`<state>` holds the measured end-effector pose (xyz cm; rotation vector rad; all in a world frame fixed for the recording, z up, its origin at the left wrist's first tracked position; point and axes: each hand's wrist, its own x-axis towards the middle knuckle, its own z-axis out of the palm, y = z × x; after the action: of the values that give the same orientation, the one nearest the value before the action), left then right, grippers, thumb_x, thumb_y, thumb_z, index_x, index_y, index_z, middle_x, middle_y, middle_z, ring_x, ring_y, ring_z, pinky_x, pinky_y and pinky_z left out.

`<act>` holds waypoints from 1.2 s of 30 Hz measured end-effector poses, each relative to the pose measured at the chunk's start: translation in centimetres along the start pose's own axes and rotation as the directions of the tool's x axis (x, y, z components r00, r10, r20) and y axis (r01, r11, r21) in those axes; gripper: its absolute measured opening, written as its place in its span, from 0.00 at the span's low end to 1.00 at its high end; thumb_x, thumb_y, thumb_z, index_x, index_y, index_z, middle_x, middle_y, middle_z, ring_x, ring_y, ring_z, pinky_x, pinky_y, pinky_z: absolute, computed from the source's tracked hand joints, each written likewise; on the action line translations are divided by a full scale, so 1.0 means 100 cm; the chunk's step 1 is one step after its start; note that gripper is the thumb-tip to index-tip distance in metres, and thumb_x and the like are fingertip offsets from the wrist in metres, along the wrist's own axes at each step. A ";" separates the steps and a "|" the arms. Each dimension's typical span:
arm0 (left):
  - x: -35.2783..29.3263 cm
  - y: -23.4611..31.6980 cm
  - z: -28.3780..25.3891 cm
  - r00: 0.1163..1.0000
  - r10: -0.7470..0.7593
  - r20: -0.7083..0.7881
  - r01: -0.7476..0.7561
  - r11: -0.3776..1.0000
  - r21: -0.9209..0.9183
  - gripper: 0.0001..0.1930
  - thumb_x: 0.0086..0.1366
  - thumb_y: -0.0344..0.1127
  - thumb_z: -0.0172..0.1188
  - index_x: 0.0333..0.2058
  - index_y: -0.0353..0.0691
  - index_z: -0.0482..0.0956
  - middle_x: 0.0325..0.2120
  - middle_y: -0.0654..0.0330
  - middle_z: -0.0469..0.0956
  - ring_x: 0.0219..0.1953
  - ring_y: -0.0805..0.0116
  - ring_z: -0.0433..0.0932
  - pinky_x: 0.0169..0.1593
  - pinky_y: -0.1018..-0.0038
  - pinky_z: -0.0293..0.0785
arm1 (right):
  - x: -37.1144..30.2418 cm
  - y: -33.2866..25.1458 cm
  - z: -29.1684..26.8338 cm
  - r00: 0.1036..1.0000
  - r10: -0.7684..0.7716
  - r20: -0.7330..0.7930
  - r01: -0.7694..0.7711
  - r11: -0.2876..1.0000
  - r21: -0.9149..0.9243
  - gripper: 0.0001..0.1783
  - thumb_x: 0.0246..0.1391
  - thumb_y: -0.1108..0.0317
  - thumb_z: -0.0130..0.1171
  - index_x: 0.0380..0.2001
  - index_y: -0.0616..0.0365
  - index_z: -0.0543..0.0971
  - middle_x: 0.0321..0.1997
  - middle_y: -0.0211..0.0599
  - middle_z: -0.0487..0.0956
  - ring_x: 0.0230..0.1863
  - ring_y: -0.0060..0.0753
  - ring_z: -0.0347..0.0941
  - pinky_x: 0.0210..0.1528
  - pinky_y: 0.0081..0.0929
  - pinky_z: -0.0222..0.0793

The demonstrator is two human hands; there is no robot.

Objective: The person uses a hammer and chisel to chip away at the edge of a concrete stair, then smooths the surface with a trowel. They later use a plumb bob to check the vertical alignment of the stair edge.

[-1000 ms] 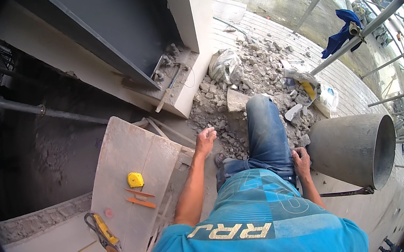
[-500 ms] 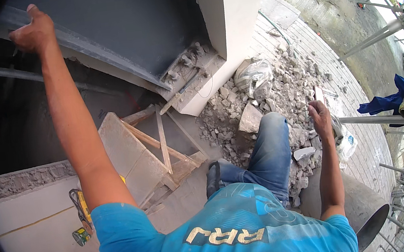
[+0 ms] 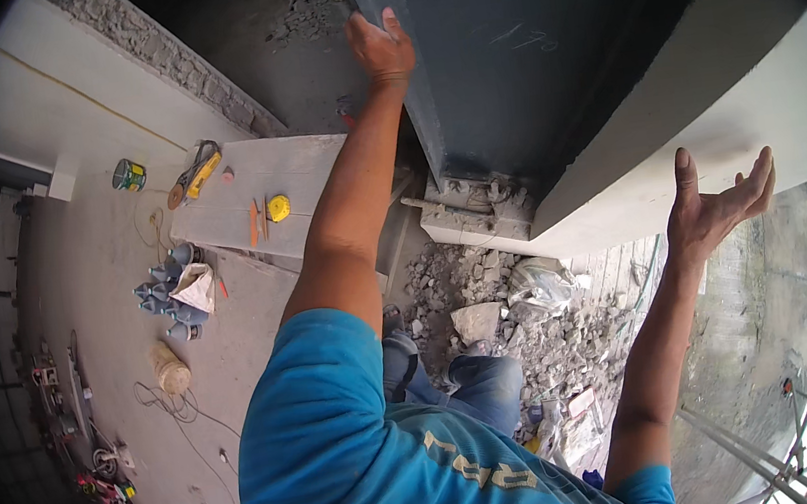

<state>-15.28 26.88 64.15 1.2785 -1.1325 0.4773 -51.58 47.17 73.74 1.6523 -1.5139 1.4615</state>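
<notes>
My left hand [image 3: 383, 50] is raised and wrapped over the edge of a dark grey steel column [image 3: 502, 69], its thumb near the column's face. The column stands on a pale concrete base [image 3: 481, 224], where bolts [image 3: 497, 192] stick up at its foot. My right hand [image 3: 718, 211] is held up in front of a white wall face [image 3: 677, 180], fingers spread and nothing in them; whether it touches the wall I cannot tell. Broken concrete rubble [image 3: 566, 343] lies below, around my bent knee.
A board platform [image 3: 258, 174] on the left carries a yellow tape measure [image 3: 279, 207] and a yellow angle grinder [image 3: 202, 171]. Beyond are a green tin [image 3: 128, 175], several blue-grey bottles [image 3: 167, 291], a bucket [image 3: 171, 368] and loose cable. Scaffold tubes [image 3: 750, 451] run at lower right.
My view has swung left, bringing the platform and floor tools into sight. My right hand has risen from beside the rubble to the white wall, its fingers spreading. My left hand stays on the column edge.
</notes>
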 end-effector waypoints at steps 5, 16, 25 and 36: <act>0.004 0.028 -0.038 0.927 -0.260 0.271 0.220 0.961 0.169 0.24 0.61 0.43 0.56 0.45 0.28 0.64 0.41 0.38 0.69 0.46 0.42 0.69 0.48 0.55 0.67 | 0.019 0.013 0.061 0.990 -0.004 -0.142 -0.035 0.961 -0.276 0.58 0.43 0.40 0.63 0.65 0.59 0.44 0.62 0.59 0.41 0.61 0.59 0.38 0.58 0.58 0.39; -0.305 0.111 -0.418 -0.643 -0.515 0.566 -0.282 0.847 0.451 0.19 0.54 0.50 0.56 0.36 0.42 0.82 0.40 0.53 0.79 0.43 0.55 0.78 0.42 0.58 0.75 | 0.014 0.027 0.079 0.973 -0.071 -0.219 -0.021 0.920 -0.391 0.55 0.50 0.42 0.56 0.65 0.64 0.39 0.63 0.66 0.39 0.62 0.64 0.37 0.56 0.61 0.38; -0.230 0.116 -0.429 -0.676 -0.104 0.730 -0.017 0.992 0.125 0.10 0.55 0.35 0.51 0.29 0.38 0.81 0.28 0.50 0.79 0.35 0.51 0.78 0.38 0.58 0.74 | 0.008 0.024 0.088 0.970 -0.057 -0.236 -0.038 0.925 -0.379 0.49 0.55 0.41 0.47 0.66 0.64 0.42 0.67 0.63 0.35 0.65 0.67 0.37 0.59 0.58 0.38; -0.069 0.103 -0.425 0.260 -0.636 0.727 0.713 0.634 0.299 0.11 0.64 0.38 0.55 0.30 0.36 0.73 0.19 0.65 0.71 0.21 0.79 0.69 0.26 0.78 0.67 | 0.009 0.034 0.082 0.983 -0.078 -0.164 -0.010 0.879 -0.477 0.55 0.55 0.38 0.45 0.65 0.66 0.30 0.62 0.75 0.39 0.63 0.72 0.40 0.55 0.65 0.43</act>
<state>-9.94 70.65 68.23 1.8113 -1.1097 -0.9328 -51.67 38.78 70.78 1.2117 -1.5734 1.0674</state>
